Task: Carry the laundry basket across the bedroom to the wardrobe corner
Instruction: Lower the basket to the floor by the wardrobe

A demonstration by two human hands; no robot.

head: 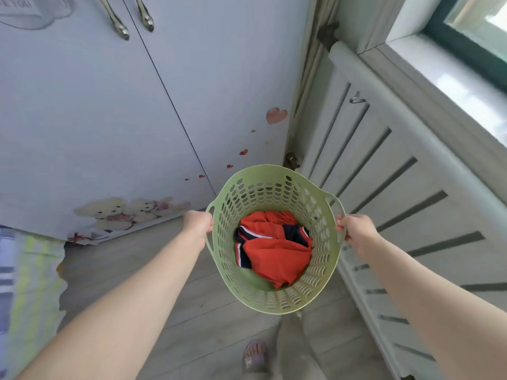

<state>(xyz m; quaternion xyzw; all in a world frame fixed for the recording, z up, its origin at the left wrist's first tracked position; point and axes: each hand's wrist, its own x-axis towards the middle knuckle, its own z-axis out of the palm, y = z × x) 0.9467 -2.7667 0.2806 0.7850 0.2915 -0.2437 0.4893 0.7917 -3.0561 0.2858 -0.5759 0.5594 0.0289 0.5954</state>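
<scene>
A round pale green perforated laundry basket (263, 303) hangs in the air in front of me, above the floor. Inside it lies a crumpled red garment (277, 253) with dark blue and white stripes. My left hand (198, 222) grips the basket's left handle. My right hand (355, 229) grips the right rim by its handle. The wardrobe (109, 105) with pale blue doors, teddy bear and heart stickers stands just ahead to the left, and the basket is close to the corner where the wardrobe meets the slatted panel.
A white slatted radiator cover (397, 204) runs along the right under a windowsill (452, 86). A curtain (307, 78) hangs in the corner. Striped bedding (24, 283) shows at the left edge. Grey wood floor (131, 264) lies below; my slippered foot (255, 355) is under the basket.
</scene>
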